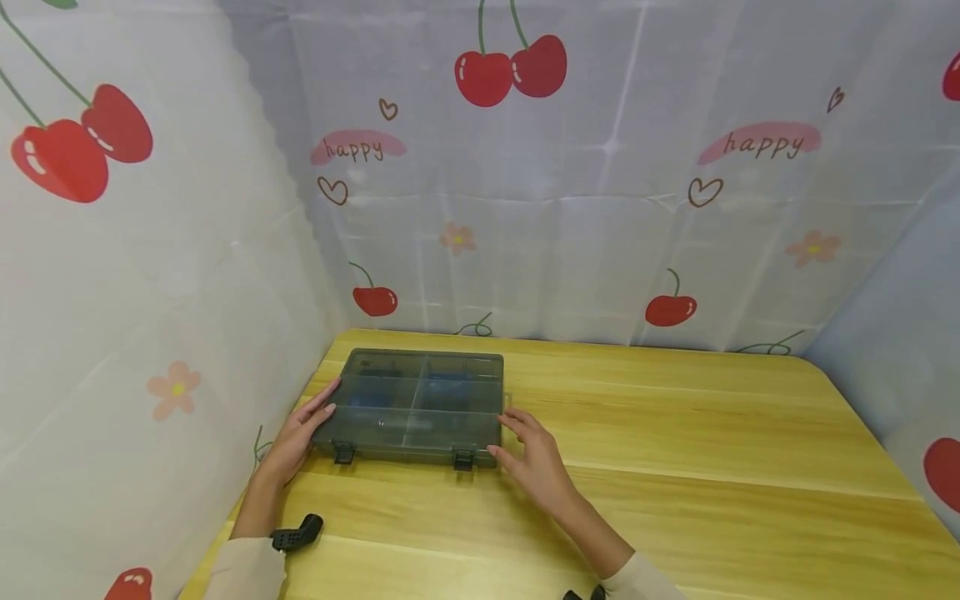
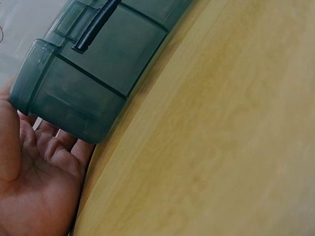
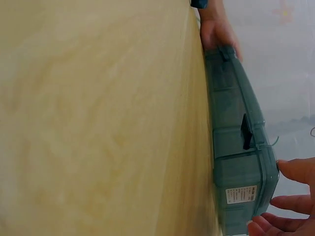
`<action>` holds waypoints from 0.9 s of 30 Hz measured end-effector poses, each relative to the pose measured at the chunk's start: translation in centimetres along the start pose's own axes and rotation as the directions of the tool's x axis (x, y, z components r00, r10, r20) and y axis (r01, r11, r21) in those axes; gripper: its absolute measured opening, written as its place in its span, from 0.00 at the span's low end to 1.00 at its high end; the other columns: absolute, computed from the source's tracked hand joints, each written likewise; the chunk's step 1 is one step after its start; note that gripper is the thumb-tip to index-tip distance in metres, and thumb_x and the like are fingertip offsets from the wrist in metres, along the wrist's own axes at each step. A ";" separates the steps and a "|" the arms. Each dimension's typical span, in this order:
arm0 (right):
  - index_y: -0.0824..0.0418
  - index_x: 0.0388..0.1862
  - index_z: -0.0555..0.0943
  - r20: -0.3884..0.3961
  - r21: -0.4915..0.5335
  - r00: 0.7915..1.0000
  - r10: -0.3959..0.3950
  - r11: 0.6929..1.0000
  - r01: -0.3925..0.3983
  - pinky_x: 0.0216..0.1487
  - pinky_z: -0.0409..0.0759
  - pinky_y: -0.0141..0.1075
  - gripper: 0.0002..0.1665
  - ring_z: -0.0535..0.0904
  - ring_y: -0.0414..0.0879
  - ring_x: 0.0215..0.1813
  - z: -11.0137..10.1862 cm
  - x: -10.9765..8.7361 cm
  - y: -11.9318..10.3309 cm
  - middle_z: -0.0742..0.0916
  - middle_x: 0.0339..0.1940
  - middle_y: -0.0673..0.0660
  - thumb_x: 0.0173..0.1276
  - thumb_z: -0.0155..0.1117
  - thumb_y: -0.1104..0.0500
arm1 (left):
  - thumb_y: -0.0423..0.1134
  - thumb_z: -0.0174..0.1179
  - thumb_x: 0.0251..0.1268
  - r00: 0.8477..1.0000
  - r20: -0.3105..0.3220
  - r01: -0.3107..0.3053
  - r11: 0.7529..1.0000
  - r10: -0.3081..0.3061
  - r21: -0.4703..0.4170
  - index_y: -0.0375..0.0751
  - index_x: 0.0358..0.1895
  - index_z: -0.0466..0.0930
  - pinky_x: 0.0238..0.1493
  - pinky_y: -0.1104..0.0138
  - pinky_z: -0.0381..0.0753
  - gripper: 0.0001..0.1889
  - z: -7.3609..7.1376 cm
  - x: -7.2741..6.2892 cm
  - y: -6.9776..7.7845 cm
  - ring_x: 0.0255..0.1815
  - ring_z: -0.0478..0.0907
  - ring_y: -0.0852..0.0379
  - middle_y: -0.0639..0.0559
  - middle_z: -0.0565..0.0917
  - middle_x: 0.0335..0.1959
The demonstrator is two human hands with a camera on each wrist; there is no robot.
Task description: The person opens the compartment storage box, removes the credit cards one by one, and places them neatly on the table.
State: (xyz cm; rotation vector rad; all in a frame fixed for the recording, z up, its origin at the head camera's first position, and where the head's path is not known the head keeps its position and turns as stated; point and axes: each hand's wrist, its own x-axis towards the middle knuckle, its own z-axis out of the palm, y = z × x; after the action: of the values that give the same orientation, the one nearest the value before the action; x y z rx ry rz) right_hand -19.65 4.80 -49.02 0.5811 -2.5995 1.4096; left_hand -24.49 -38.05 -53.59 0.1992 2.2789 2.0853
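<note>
Cherry-printed cloth (image 1: 562,183) hangs behind and to the left of the wood-grain surface (image 1: 697,500). Bare hands flank the box: the left grip (image 1: 292,437) curls round the left end, thumb at the lid corner and fingers against the end wall, while the right grip (image 1: 538,462) is loose, its spread fingertips touching the lid's rim at the right end without wrapping it. Steadying from both ends seems the work here; to do it well, I would keep the pressure even, because the left side appears more firmly held and an uneven push could swing the box askew. The box (image 1: 450,427) lies lid up on the left part of the surface. Its two latches (image 1: 463,459) jut from the near wall and look undone, though I cannot be sure, so the lid is best treated as unsecured and the box kept level. Through the smoky plastic, bluish contents (image 1: 447,387) show dimly towards the far side, and any tilt could shift them. Farther out, a dark wrist mount (image 1: 298,533) sits above the left sleeve (image 1: 247,571), well clear of the latches.
</note>
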 end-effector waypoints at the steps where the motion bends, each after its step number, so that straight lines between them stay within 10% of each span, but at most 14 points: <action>1: 0.71 0.67 0.76 0.006 -0.002 1.000 -0.002 1.000 0.002 0.58 0.80 0.53 0.32 0.73 0.64 0.69 0.0 0.1 0.1 0.75 0.70 0.70 0.68 0.72 0.59 | 0.47 0.51 0.82 1.000 -0.002 -0.002 1.000 0.002 0.002 0.49 0.82 0.55 0.62 0.83 0.64 0.31 0.0 0.0 0.0 0.83 0.36 0.48 0.52 0.49 0.84; 10: 0.74 0.75 0.66 0.097 0.009 0.994 0.051 0.999 -0.052 0.57 0.81 0.53 0.43 0.77 0.65 0.64 0.3 0.1 0.4 0.71 0.74 0.71 0.69 0.71 0.55 | 0.47 0.51 0.82 1.000 -0.006 0.013 1.000 -0.013 0.013 0.48 0.83 0.52 0.65 0.82 0.61 0.33 0.0 0.0 0.1 0.84 0.35 0.49 0.53 0.47 0.84; 17: 0.73 0.77 0.62 0.142 0.008 0.986 0.089 0.996 -0.091 0.57 0.81 0.52 0.46 0.77 0.64 0.65 0.7 -0.2 0.9 0.70 0.74 0.71 0.72 0.69 0.51 | 0.48 0.50 0.82 0.999 0.003 0.051 0.998 -0.051 0.024 0.48 0.83 0.48 0.79 0.53 0.46 0.34 0.0 0.0 0.1 0.83 0.33 0.48 0.51 0.43 0.84; 27: 0.74 0.76 0.64 0.134 0.001 0.990 0.048 0.999 -0.049 0.58 0.80 0.53 0.44 0.77 0.64 0.65 0.6 -0.3 0.9 0.71 0.73 0.72 0.72 0.68 0.51 | 0.48 0.52 0.81 0.998 0.006 0.064 0.997 -0.064 -0.032 0.46 0.83 0.49 0.60 0.81 0.68 0.35 0.0 -0.1 0.2 0.83 0.36 0.44 0.48 0.41 0.84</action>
State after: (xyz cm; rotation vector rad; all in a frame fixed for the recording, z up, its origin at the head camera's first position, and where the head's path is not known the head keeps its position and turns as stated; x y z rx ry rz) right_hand -19.64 4.87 -50.11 0.6379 -2.7325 1.4380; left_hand -24.37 -38.06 -53.42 0.1284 2.2166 2.0861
